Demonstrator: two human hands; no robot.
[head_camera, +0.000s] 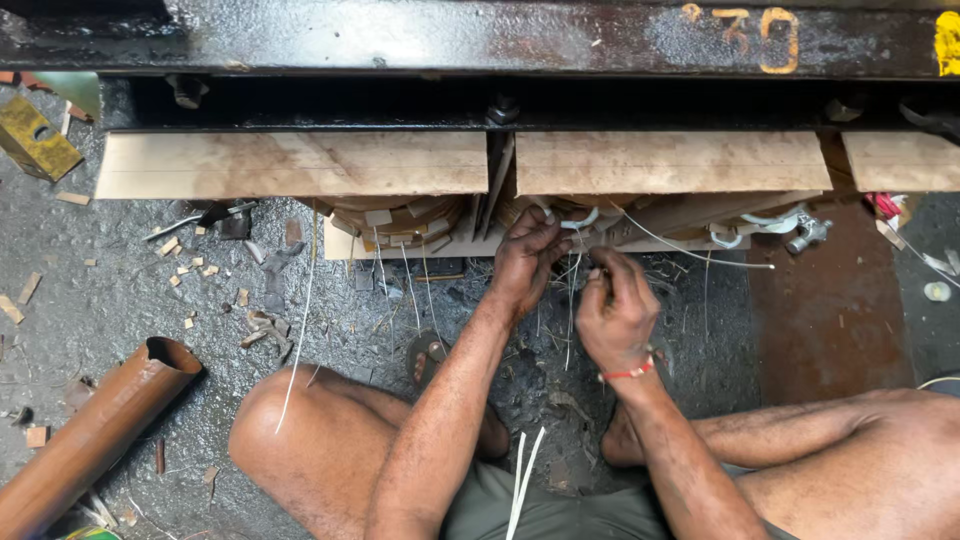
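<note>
Pale, rough wood blocks (290, 165) sit under a black steel beam (480, 40), with curved wooden coil strips (400, 215) below them. The floor (120, 290) is dark, gritty and littered with wood chips; a rusty pipe (90, 440) lies at left. My left hand (525, 262) is curled up at the coil, pinching thin white strings (572, 290) (fine, hard to count). My right hand (615, 310) is closed around the same strings, just beside it.

Fingertips of the left hand (525, 262) buried among the white tapes (572, 290), grip not discernible. Right hand (615, 310) curled inward, fingertips hidden behind its own knuckles. Wound coils (400, 215) left of the left hand mostly covered by the wooden boards (300, 163). Rusty pipe (95, 435) far left cut off by the bottom edge.
</note>
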